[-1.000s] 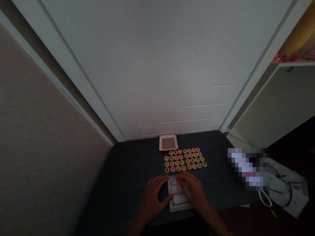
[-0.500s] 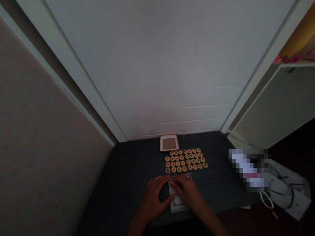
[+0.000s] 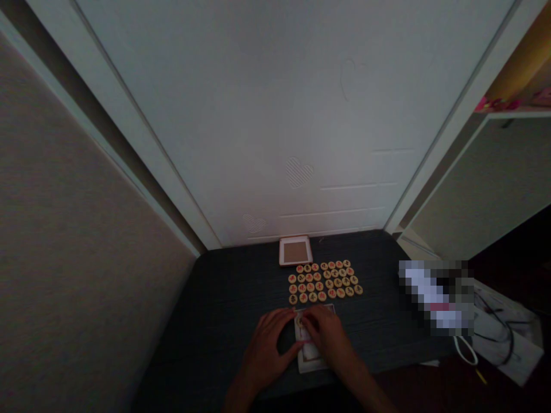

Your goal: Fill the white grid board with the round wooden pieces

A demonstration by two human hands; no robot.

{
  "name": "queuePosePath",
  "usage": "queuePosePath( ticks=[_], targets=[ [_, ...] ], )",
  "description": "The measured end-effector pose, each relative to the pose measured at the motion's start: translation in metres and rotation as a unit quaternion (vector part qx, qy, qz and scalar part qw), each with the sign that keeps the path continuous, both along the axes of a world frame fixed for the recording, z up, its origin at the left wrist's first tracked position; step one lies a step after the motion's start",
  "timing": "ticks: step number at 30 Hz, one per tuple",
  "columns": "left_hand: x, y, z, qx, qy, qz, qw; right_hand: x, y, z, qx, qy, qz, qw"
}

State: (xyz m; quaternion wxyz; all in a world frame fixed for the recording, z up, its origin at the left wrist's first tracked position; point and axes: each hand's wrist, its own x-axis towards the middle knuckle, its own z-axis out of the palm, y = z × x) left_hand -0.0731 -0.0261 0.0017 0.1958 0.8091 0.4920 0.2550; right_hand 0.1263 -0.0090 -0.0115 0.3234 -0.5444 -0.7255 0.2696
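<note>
A shallow pale box lies on the dark table close to me. My left hand rests at its left side, fingers stretched toward the far left corner and thumb reaching over the inside, apart from each other. Inside that far left corner sits a round Chinese chess piece. Right beside it are the pinched fingertips of my right hand; whether they hold another piece is hidden. Beyond the box, rows of wooden Chinese chess pieces with red and dark characters lie flat in two groups.
A box lid with a brown inner panel lies at the back of the table, by the white heart-patterned panel. On the right are a blurred-out white item and a white box with cables.
My right fingertips have shifted slightly right, so the piece in the box's corner shows more. My left hand stays nearly in place.
</note>
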Motion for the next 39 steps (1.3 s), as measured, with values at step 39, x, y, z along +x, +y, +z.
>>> queuePosePath(
  ticks=[39],
  targets=[
    [-0.003, -0.003, -0.004, -0.006, -0.004, 0.013, 1.0, 0.006, -0.008, -0.008, 0.063, -0.049, 0.049, 0.996]
  ],
)
